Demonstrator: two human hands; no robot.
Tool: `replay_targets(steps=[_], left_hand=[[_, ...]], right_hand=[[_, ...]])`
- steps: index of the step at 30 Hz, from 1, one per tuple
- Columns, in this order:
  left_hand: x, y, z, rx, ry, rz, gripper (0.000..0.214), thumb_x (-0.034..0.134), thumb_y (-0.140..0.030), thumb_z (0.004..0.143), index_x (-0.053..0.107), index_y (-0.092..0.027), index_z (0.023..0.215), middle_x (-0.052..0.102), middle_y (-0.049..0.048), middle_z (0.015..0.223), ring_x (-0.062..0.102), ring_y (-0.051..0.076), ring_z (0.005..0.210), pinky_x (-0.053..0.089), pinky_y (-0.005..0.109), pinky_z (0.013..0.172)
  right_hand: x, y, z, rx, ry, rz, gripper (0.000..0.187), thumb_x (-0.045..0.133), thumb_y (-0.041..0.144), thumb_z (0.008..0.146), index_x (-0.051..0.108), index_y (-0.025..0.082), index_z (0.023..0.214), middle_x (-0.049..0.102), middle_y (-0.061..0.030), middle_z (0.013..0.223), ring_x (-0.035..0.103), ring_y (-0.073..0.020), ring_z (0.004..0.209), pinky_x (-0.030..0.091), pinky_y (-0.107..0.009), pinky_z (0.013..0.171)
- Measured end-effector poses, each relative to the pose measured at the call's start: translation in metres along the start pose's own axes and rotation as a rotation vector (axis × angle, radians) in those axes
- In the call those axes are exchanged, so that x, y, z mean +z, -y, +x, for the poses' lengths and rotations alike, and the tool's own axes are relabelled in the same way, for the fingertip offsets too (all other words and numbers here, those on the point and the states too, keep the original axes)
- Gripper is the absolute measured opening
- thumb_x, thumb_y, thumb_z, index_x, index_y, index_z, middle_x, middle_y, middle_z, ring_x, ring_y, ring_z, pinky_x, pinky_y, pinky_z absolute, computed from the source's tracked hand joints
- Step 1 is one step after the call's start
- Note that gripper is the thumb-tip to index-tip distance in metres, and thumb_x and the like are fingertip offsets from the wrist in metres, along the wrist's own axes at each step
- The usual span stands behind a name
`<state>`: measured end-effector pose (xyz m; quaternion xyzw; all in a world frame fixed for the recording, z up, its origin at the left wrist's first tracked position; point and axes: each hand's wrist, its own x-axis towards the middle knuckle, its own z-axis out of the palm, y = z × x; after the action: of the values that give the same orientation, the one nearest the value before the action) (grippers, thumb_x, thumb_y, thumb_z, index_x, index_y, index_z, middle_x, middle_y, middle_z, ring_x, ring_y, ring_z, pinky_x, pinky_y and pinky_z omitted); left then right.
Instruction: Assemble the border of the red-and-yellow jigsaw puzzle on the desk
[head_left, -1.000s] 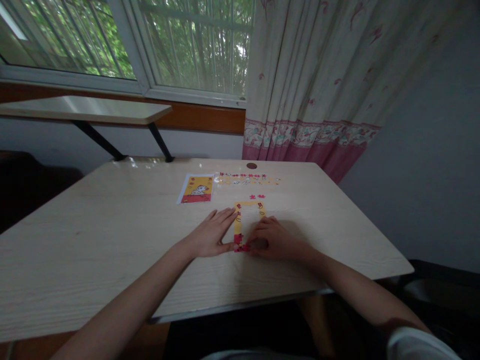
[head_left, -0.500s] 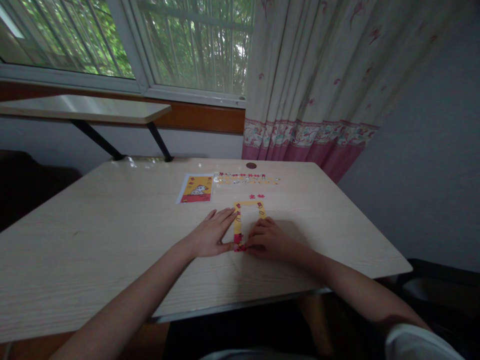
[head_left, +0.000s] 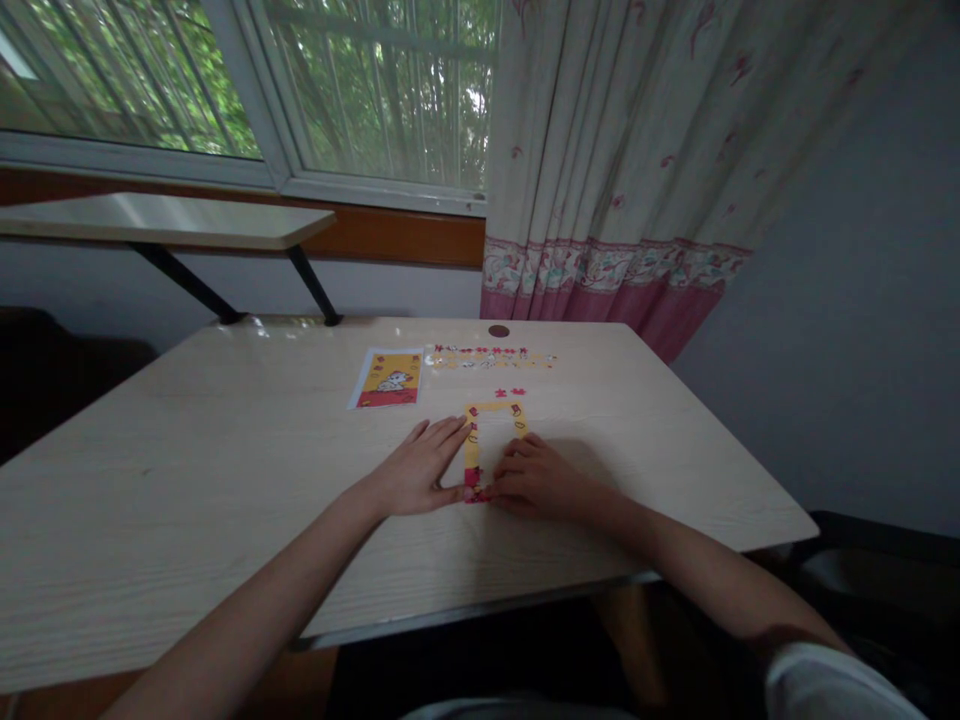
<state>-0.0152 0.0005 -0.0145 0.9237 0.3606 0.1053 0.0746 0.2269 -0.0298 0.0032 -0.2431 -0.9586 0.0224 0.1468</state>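
Note:
A yellow and red jigsaw frame [head_left: 474, 445] lies on the pale wooden table [head_left: 225, 480], only its border assembled. My left hand [head_left: 420, 468] rests flat against the frame's left side, fingers stretched out and the thumb at its lower left corner. My right hand [head_left: 536, 478] covers the frame's lower right part, fingers curled down and pressing on the bottom edge pieces; what lies under them is hidden. Two loose red pieces [head_left: 508, 392] sit just beyond the frame. A row of loose pieces [head_left: 491, 356] lies further back. A picture card [head_left: 388, 377] showing the finished image lies to their left.
A round cable hole [head_left: 499, 331] is near the table's far edge. Behind stand a folding shelf [head_left: 165, 218] under the window, and a flowered curtain [head_left: 622, 170] at the right. The table's front edge runs just below my forearms.
My right hand has shifted slightly left along the frame's bottom edge. The view has drifted a little. My left hand has stayed in place.

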Motion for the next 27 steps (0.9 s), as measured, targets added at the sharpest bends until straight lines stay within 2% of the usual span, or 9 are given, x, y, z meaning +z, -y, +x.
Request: replay_targets(steps=[3, 7, 11, 14, 17, 21, 27], left_hand=[[-0.001, -0.001, 0.000, 0.002, 0.005, 0.004, 0.078, 0.053, -0.057, 0.078, 0.026, -0.017, 0.140, 0.031, 0.0179, 0.144, 0.031, 0.033, 0.130, 0.025, 0.051, 0.103], [-0.002, -0.002, 0.001, 0.017, 0.001, 0.003, 0.077, 0.051, -0.058, 0.079, 0.026, -0.017, 0.140, 0.032, 0.0183, 0.144, 0.032, 0.033, 0.130, 0.025, 0.050, 0.103], [-0.003, -0.002, 0.001, 0.007, 0.019, 0.006, 0.079, 0.051, -0.058, 0.079, 0.025, -0.016, 0.140, 0.030, 0.0187, 0.145, 0.031, 0.034, 0.130, 0.025, 0.051, 0.103], [-0.005, -0.004, 0.001, 0.004, 0.030, 0.000, 0.079, 0.050, -0.059, 0.079, 0.026, -0.016, 0.140, 0.029, 0.0185, 0.145, 0.032, 0.034, 0.130, 0.026, 0.053, 0.103], [-0.006, -0.004, 0.001, -0.005, 0.047, 0.007, 0.079, 0.049, -0.061, 0.079, 0.025, -0.016, 0.140, 0.027, 0.0182, 0.146, 0.031, 0.034, 0.130, 0.026, 0.053, 0.103], [-0.004, -0.002, 0.001, -0.016, 0.047, 0.008, 0.079, 0.050, -0.061, 0.079, 0.024, -0.018, 0.141, 0.028, 0.0169, 0.146, 0.031, 0.033, 0.131, 0.025, 0.052, 0.104], [-0.003, -0.001, 0.001, -0.023, 0.057, 0.017, 0.078, 0.049, -0.061, 0.079, 0.025, -0.018, 0.140, 0.028, 0.0167, 0.146, 0.030, 0.033, 0.131, 0.025, 0.052, 0.104]], right_hand=[[0.000, -0.010, 0.000, 0.029, -0.075, 0.154, 0.017, 0.053, 0.030, 0.087, 0.067, 0.023, 0.093, 0.067, -0.0024, 0.092, 0.054, -0.0155, 0.089, 0.036, -0.031, 0.086], [0.000, -0.044, -0.001, 0.192, -0.210, 0.211, 0.017, 0.052, 0.027, 0.087, 0.067, 0.021, 0.089, 0.067, -0.0040, 0.086, 0.057, -0.0152, 0.085, 0.039, -0.031, 0.083], [0.001, -0.088, -0.002, 0.403, -0.181, 0.116, 0.019, 0.053, 0.029, 0.086, 0.068, 0.020, 0.093, 0.068, -0.0065, 0.094, 0.058, -0.0177, 0.091, 0.038, -0.033, 0.085], [0.003, -0.109, -0.001, 0.548, -0.169, 0.027, 0.024, 0.050, 0.030, 0.088, 0.067, 0.019, 0.102, 0.067, -0.0077, 0.099, 0.057, -0.0189, 0.094, 0.038, -0.033, 0.086], [0.006, -0.117, 0.004, 0.621, -0.145, -0.051, 0.030, 0.049, 0.035, 0.088, 0.065, 0.020, 0.108, 0.067, -0.0076, 0.104, 0.056, -0.0197, 0.094, 0.038, -0.032, 0.086], [0.008, -0.121, 0.013, 0.647, -0.122, -0.118, 0.029, 0.051, 0.041, 0.087, 0.070, 0.023, 0.099, 0.068, -0.0068, 0.098, 0.057, -0.0208, 0.090, 0.039, -0.032, 0.082], [0.008, -0.130, 0.017, 0.647, -0.180, 0.012, 0.016, 0.062, 0.032, 0.079, 0.071, 0.020, 0.084, 0.069, -0.0051, 0.087, 0.059, -0.0186, 0.084, 0.040, -0.030, 0.079]])
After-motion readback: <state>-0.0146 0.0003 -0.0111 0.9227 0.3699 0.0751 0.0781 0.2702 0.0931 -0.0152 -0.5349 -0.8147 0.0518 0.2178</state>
